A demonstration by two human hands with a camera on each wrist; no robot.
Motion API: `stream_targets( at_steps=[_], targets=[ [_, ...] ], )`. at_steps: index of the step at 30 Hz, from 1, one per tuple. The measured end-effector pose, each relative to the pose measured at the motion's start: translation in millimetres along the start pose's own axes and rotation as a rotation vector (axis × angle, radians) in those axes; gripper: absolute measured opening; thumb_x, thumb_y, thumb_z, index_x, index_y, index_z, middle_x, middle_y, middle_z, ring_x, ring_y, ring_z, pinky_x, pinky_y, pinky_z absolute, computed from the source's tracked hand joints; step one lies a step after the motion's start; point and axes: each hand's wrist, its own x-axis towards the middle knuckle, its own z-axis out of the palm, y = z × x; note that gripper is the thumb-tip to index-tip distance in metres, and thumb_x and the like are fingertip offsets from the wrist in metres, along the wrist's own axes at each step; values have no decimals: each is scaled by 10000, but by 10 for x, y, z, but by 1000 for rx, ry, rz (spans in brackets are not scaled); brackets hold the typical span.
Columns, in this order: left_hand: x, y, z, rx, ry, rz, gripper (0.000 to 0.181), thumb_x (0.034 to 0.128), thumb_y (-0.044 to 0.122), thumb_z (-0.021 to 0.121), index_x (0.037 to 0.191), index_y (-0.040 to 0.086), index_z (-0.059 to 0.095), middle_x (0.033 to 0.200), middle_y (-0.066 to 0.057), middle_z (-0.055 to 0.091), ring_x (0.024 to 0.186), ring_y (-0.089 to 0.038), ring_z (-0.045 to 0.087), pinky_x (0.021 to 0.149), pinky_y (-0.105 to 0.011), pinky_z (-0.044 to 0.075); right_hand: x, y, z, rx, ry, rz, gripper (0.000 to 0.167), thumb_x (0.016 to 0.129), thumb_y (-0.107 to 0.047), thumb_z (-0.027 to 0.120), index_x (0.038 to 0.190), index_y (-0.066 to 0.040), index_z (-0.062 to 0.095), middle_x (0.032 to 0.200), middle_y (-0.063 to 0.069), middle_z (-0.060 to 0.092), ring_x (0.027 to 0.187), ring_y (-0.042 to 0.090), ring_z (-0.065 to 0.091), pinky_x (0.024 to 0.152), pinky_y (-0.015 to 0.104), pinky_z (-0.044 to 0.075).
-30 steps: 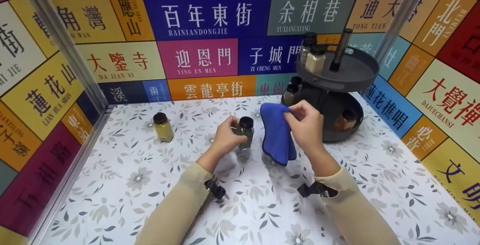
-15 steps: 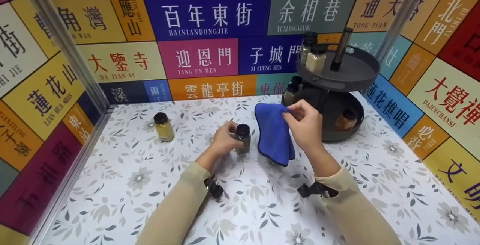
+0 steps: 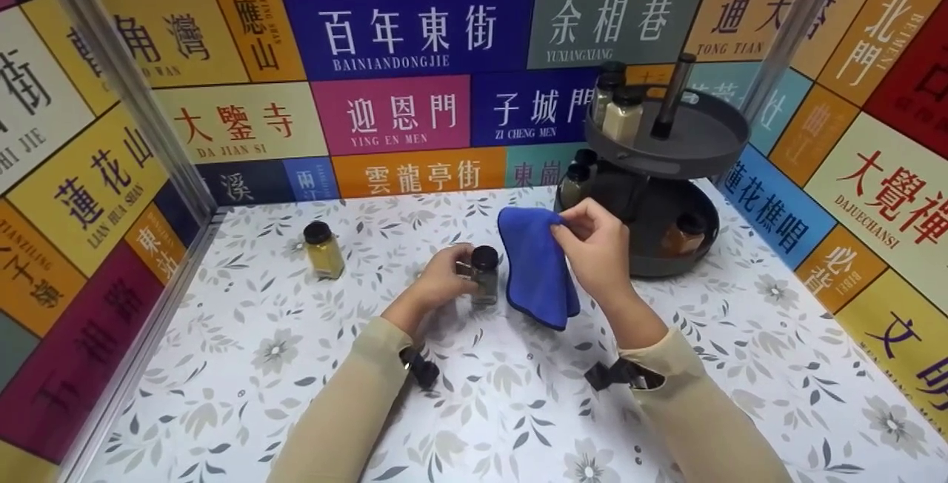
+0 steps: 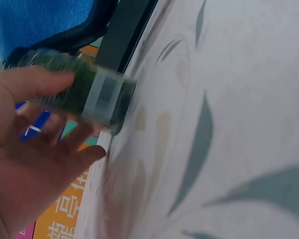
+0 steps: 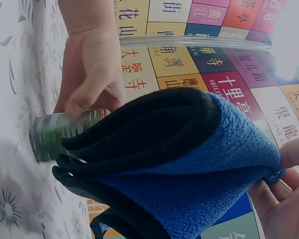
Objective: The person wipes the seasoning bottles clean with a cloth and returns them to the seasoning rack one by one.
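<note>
- Green jar [image 3: 485,287] is near the middle of the head view, upright and low over the table [image 3: 518,409]; whether its base touches is unclear.
- Left hand [image 3: 438,277] grips it, thumb on one side and fingers round the other.
- Right hand [image 3: 597,242] pinches the blue cloth [image 3: 533,268] by its upper edge, thumb and fingers together; the rest hangs just beside the jar. Contact between them cannot be told.
- Progress, as I judge it: jar and cloth are both in hand, but no rubbing or pressing shows.
- Yellow jar [image 3: 324,252] stands unheld at centre left. Other jars, including a pale jar [image 3: 622,120] and reddish jar [image 3: 683,237], are on the two-tier rack [image 3: 670,164], upper right. Whether these are finished or waiting, I cannot tell.
</note>
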Motion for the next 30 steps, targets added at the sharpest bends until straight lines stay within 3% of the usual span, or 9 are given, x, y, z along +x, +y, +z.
stream_targets(
  at_steps=[4, 7, 12, 14, 18, 22, 30],
  targets=[
    [7, 50, 24, 15, 66, -43, 375, 708, -39, 824, 1056, 32, 702, 1018, -82, 731, 885, -155, 717, 801, -260, 583, -2, 9, -1, -14, -2, -1, 62, 912, -6, 762, 959, -11, 722, 987, 143, 802, 888, 77, 749, 768, 166, 582],
    [-3, 157, 14, -41, 87, -38, 372, 711, 7, 852, 1056, 46, 721, 1007, -62, 736, 856, -138, 716, 773, -252, 583, 4, 17, 1, -26, 5, 0, 70, 917, -26, 768, 968, -13, 722, 998, 140, 803, 897, 101, 754, 775, 162, 576],
    [-88, 503, -42, -211, 119, 73, 337, 728, 43, 869, 1033, 57, 726, 927, -39, 691, 844, -170, 705, 765, -272, 571, -16, 26, 37, 4, 29, -6, 72, 928, -24, 772, 978, -12, 723, 1012, 130, 794, 932, 141, 762, 799, 168, 583],
    [-150, 663, -48, -239, 134, 127, 304, 736, 60, 870, 996, 65, 713, 882, -25, 639, 839, -179, 681, 758, -289, 554, -45, 12, 64, 44, 37, -20, 66, 939, -16, 765, 986, -6, 719, 1012, 135, 787, 945, 140, 767, 812, 179, 594],
    [-252, 908, 4, -186, 129, 177, 299, 766, 144, 894, 1007, 95, 723, 873, 0, 604, 857, -182, 641, 783, -326, 534, -120, -40, 123, 156, 36, -89, 69, 956, 21, 734, 1009, 39, 694, 1034, 163, 770, 971, 137, 776, 828, 216, 618],
    [-307, 1027, 81, -91, 134, 151, 362, 778, 244, 927, 1073, 124, 756, 893, 2, 623, 856, -173, 629, 769, -341, 519, -171, -77, 171, 203, 26, -168, 55, 960, 41, 716, 1003, 58, 686, 1070, 175, 788, 983, 138, 787, 815, 237, 633],
    [-340, 1124, 53, -110, 286, 149, 339, 803, 214, 922, 1072, 82, 764, 907, -24, 649, 896, -182, 686, 821, -312, 560, -225, -47, 236, 96, -64, -172, 94, 891, 75, 766, 933, 5, 719, 965, 121, 804, 912, 176, 805, 729, 236, 642]
  ],
)
